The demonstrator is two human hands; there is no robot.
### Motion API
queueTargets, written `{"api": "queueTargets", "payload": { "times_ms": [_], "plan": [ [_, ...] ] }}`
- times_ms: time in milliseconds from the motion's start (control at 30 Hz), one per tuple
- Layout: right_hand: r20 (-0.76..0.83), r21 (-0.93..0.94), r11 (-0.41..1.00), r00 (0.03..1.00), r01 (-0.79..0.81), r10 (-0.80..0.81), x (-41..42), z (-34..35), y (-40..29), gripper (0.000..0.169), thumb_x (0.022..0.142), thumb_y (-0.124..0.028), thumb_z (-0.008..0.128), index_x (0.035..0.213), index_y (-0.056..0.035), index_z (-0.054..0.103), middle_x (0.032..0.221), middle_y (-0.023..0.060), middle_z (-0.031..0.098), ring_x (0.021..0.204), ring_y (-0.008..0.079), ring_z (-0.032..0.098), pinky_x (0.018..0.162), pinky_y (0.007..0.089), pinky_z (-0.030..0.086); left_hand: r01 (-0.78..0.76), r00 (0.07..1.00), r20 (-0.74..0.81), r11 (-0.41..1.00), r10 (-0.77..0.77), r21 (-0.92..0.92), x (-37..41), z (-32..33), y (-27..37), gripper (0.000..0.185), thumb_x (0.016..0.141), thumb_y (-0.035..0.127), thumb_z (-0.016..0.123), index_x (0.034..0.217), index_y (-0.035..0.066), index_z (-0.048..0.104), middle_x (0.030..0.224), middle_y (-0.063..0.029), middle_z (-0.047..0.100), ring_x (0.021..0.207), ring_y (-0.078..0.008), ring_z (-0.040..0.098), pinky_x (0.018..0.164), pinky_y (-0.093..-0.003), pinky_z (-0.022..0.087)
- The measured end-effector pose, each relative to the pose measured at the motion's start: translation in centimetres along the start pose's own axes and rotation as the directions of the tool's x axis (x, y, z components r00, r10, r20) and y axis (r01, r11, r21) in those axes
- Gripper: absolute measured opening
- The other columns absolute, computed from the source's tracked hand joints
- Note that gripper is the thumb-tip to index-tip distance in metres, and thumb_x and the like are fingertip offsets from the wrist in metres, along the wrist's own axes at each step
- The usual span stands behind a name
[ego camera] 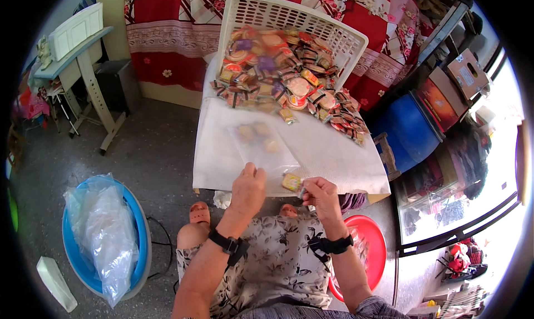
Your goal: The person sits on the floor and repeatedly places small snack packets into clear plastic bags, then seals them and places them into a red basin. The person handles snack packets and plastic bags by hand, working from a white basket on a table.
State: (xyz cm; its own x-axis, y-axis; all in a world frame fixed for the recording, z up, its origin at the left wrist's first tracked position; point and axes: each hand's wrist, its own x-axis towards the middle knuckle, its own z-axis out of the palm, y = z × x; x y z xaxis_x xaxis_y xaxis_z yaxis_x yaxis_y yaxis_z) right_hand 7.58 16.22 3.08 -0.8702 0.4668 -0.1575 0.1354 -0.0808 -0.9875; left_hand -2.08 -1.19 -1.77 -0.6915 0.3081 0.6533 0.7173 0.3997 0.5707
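Near the front edge of the white-covered table [217,152], my left hand [249,190] pinches the near edge of a clear plastic bag [271,158]. Several small wrapped biscuits [254,130] show blurred through the bag's far part. My right hand [322,192] grips one end of a biscuit packet [291,181] in clear wrap with yellow print, held just beyond the table's front edge side. Farther back, a heap of wrapped biscuits [298,87] spills from a tipped white plastic basket [350,39] onto the table.
A blue basin [144,252] with clear plastic bags [106,235] stands on the floor at left. Beside my right forearm is a red basin [377,252] holding packets. A blue barrel [411,131] and cardboard boxes [467,75] flank the table's right. A desk [89,81] stands far left.
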Motion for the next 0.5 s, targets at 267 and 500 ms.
{"api": "queueTargets", "payload": {
  "times_ms": [267, 500],
  "plan": [
    [-0.006, 0.051, 0.997, 0.999, 0.053, -0.053, 1.8, 4.6, 1.3, 0.013, 0.086, -0.013, 0.061, 0.087, -0.0001, 0.061, 0.073, 0.0043, 0.06, 0.062, 0.0112, 0.058, 0.057, 0.0242, 0.052, -0.01, 0.999, 0.035, 1.0, 0.01, -0.01, 0.0, 0.0, 0.7, 0.014, 0.07, -0.001, 0.057, 0.08, 0.003, 0.049, 0.083, -0.0148, 0.048, 0.073, -0.0346, 0.057, 0.06, -0.0422, 0.048],
    [0.083, 0.085, 0.995, 0.995, 0.05, -0.058, 4.8, 6.5, 2.8, 0.015, 0.088, -0.008, 0.053, 0.089, 0.0061, 0.058, 0.085, 0.0102, 0.063, 0.072, 0.0172, 0.063, 0.066, 0.0285, 0.054, -0.025, 0.999, -0.022, 0.999, 0.024, -0.047, 0.2, -0.1, 0.9, 0.013, 0.074, -0.002, 0.059, 0.083, 0.003, 0.051, 0.081, -0.0138, 0.047, 0.068, -0.0355, 0.056, 0.057, -0.0429, 0.047]
  ]
}}
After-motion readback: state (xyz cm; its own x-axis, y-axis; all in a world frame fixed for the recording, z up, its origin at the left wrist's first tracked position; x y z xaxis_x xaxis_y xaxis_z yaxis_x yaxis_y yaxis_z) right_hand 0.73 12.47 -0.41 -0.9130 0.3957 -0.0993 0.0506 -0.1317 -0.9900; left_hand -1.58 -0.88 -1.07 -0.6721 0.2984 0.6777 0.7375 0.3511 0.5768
